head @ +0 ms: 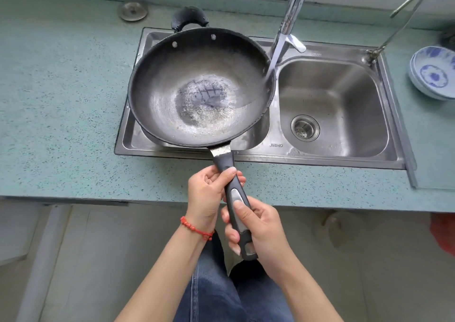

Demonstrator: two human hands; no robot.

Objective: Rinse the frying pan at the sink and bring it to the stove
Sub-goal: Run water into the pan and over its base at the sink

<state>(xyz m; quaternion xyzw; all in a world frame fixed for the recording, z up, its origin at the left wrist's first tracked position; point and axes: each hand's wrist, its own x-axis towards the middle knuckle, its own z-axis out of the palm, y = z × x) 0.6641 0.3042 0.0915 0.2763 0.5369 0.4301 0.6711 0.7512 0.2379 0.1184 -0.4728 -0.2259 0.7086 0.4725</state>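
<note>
A dark, worn frying pan (pixel 200 88) hangs over the left basin of a steel double sink (pixel 332 149). A little water pools in its bottom. Its long black handle points toward me. My left hand (pixel 209 193) grips the handle near the pan, and my right hand (pixel 258 230) grips the handle's lower end. A chrome faucet (pixel 293 14) runs a stream of water onto the pan's right rim.
The teal speckled counter (pixel 61 100) surrounds the sink. Stacked blue-and-white bowls (pixel 433 73) sit at the right edge. A thin second tap (pixel 398 19) stands behind the right basin, whose drain strainer (pixel 304 127) shows. A round metal cap (pixel 133 11) lies at the back left.
</note>
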